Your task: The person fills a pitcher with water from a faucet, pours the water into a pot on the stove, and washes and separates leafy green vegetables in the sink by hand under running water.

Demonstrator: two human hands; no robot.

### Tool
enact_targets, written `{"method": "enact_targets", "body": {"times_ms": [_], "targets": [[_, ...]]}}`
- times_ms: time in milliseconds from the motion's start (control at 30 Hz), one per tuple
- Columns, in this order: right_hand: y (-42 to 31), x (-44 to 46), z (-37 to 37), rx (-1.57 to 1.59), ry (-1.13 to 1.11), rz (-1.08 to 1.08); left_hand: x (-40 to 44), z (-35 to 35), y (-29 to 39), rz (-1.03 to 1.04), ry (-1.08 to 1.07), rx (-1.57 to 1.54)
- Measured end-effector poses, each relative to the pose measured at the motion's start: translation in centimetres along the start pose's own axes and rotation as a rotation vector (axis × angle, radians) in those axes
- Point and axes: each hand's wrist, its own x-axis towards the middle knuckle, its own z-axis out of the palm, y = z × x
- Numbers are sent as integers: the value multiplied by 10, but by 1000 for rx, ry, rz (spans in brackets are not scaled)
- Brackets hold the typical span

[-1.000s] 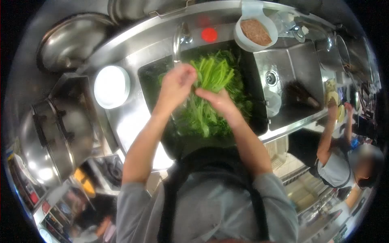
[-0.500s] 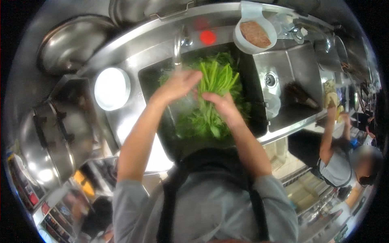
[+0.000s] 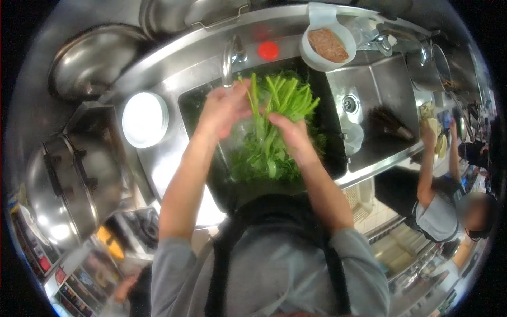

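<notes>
A bunch of leafy greens (image 3: 288, 100) with pale green cut stems is held over the sink basin (image 3: 330, 153), stems away from me and leaves toward me. My right hand (image 3: 291, 132) grips it from the right, thumb across the stalks. At its left side, my left hand (image 3: 219, 110) has its fingers curled around a stalk (image 3: 254, 98) standing slightly apart from the bunch. More loose greens (image 3: 243, 161) lie in the basin below. The faucet (image 3: 228, 63) reaches over the basin just beyond my left hand.
White stacked plates (image 3: 142, 120) stand on the left counter. A white scoop-shaped container (image 3: 323, 62) with brownish food sits behind the basin, near a red round object (image 3: 268, 50). The second basin (image 3: 369, 79) holds a dark brush-like object (image 3: 391, 121). A co-worker (image 3: 438, 211) works at right.
My left hand has closed in on a stalk at the bunch's left side, and that stalk now stands apart. The bunch remains in my right hand, its stems more spread.
</notes>
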Motion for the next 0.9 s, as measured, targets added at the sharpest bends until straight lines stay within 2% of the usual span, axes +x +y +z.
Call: {"method": "enact_targets", "body": {"times_ms": [67, 167, 233, 367, 433, 500, 567, 633, 667, 733, 833, 900], "targets": [[0, 0, -3, 15, 18, 10, 2, 1, -2, 32, -10, -30], [2, -1, -6, -16, 11, -21, 5, 3, -4, -23, -4, -49], [2, -2, -6, -62, -12, -61, 4, 7, -7, 8, 40, 244], [1, -2, -4, -79, -42, -59, 13, -2, -14, 41, -39, 233], [0, -4, -2, -45, -38, -53, 19, 1, -22, 181, 41, 286], [-5, -6, 2, -170, -10, -57, 15, 9, -21, 114, 84, 238], [3, -4, -1, -169, 9, -69, 16, 9, -24, 45, 128, 189], [6, -2, -2, -167, 27, -81, 21, 3, -31, 90, -12, 315], [6, -1, -4, -193, 28, -59, 22, 0, -35, 90, -10, 316], [4, 0, -4, -216, 29, -38, 16, 14, -25, 136, 195, -13], [3, 3, -2, -179, 36, 6, 19, 22, -41, 175, 162, -117], [10, 5, -2, -346, 2, -148, 25, 16, -57, 160, 148, -37]]}}
